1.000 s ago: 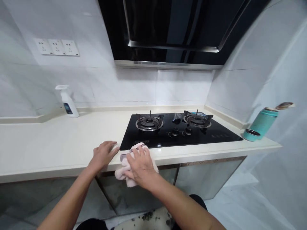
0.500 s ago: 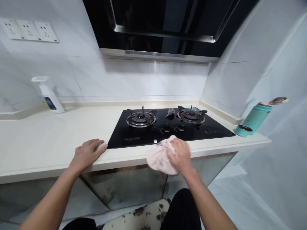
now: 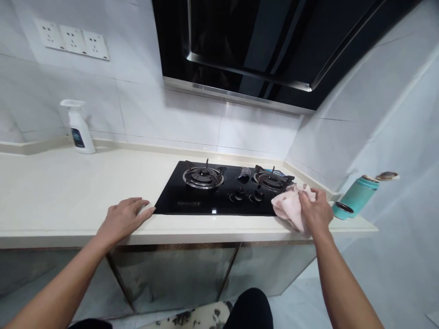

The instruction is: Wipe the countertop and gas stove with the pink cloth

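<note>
My right hand point(image 3: 316, 211) is closed on a crumpled pale pink cloth point(image 3: 290, 205), pressing it on the right front corner of the black glass gas hob point(image 3: 192, 201). My left hand point(image 3: 124, 218) lies flat and open on the cream countertop point(image 3: 68, 192), just left of the hob's front left corner. The hob has two burners point(image 3: 203, 177) and two knobs point(image 3: 240, 195) in the middle. A small steel scourer point(image 3: 244, 172) sits between the burners.
A white spray bottle point(image 3: 78, 128) stands at the back left by the tiled wall. A teal flask point(image 3: 356, 195) stands at the counter's right end, its cup beside it. A black extractor hood point(image 3: 260, 41) hangs above. Wall sockets point(image 3: 72, 39) are upper left.
My right hand has swept the pink cloth from the hob's front left corner along the front edge to its right corner. My left hand has stayed put on the counter.
</note>
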Demonstrator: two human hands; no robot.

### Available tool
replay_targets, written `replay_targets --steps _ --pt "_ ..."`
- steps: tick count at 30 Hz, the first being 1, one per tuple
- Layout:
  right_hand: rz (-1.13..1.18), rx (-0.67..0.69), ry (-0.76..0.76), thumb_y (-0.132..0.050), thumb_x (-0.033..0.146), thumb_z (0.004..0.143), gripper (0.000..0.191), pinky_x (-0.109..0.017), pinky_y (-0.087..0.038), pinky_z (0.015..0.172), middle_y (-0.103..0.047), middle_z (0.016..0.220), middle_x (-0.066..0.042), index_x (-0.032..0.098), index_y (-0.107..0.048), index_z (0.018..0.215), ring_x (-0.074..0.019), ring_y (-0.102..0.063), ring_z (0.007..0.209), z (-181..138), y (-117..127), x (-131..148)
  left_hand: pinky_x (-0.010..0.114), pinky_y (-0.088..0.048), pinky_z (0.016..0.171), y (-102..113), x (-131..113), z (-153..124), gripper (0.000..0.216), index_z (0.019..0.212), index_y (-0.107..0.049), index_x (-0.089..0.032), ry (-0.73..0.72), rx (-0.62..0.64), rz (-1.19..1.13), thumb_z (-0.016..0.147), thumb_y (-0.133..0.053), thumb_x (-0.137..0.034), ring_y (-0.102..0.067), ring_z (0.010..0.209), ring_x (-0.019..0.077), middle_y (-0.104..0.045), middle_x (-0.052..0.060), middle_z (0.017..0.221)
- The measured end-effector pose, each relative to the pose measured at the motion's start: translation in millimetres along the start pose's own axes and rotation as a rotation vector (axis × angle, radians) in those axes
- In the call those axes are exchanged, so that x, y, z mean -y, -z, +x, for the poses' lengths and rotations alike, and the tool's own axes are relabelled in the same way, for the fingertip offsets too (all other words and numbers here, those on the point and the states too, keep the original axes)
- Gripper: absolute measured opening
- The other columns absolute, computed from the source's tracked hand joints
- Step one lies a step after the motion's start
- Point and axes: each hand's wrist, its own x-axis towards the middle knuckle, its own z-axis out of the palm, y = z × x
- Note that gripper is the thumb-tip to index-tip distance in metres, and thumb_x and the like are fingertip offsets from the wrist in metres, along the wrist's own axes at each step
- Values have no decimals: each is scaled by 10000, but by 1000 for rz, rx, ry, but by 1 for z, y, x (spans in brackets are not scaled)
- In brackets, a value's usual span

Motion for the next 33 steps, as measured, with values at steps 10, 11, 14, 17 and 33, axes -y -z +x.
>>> replay_targets --steps 10,11,14,17,33 --pt "-307 345 298 -554 663 904 542 -733 -395 1021 -608 1393 -175 315 -756 1267 -455 -553 1290 -7 -50 24 533 -406 1123 4 -7 -3 634 1253 -756 -241 17 -16 -48 910 -412 -648 -534 1403 383 -652 137 1457" --pt "-343 348 331 -532 631 931 533 -721 -401 1017 -607 1385 -185 300 -749 1288 -448 -551 1286 -13 -47 26 526 -405 1123 4 -8 -4 616 1246 -759 -245 18 -24 -54 911 -422 -638 -536 1399 381 -656 132 1452" --pt "-435 334 462 -482 518 997 494 -630 -452 980 -632 1285 -233 217 -747 1284 -428 -571 1221 -35 -36 38 510 -394 1124 4 -11 -5 591 1243 -755 -252 23 -39 -74 914 -438 -628 -543 1384 372 -669 120 1432" --pt "-487 312 596 -441 438 1032 456 -521 -487 908 -653 1146 -241 160 -762 1199 -397 -604 1109 -65 -28 59 509 -382 1127 5 -14 -7 613 1248 -754 -236 18 -42 -79 910 -442 -641 -549 1368 380 -658 132 1438" --pt "485 521 625 -502 602 944 488 -328 -502 776 -745 1005 -78 211 -768 1066 -242 -665 905 -103 -42 191 528 -380 1122 2 -17 -15 563 1256 -754 -200 -8 -65 -72 972 -440 -570 -550 1372 362 -661 163 1427"
